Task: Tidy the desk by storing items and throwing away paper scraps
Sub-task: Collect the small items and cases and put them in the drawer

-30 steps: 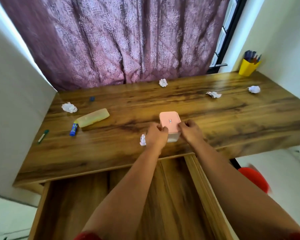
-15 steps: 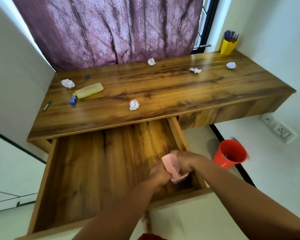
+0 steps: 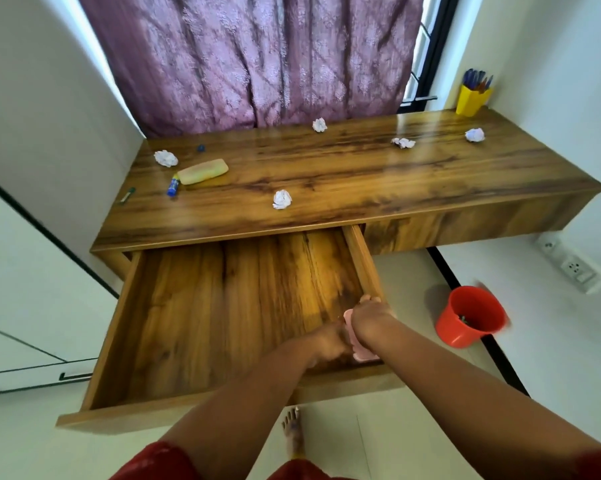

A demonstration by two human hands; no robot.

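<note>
Paper scraps (image 3: pixel 165 158) and a glue stick (image 3: pixel 173 188) lie near the worktop's (image 3: pixel 361 174) left edge. Below, the left hand (image 3: pixel 327 344) and right hand (image 3: pixel 368 315) have their fingers closed on a pink box (image 3: pixel 361 353), low in the open drawer's (image 3: pixel 223 306) front right corner. Storing it looks nearly done; next, let go and collect the scraps for the red bin (image 3: pixel 470 320).

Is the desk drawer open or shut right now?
Open: the drawer is pulled well out, its wooden floor exposed, with both hands holding the pink box inside its right corner.
</note>
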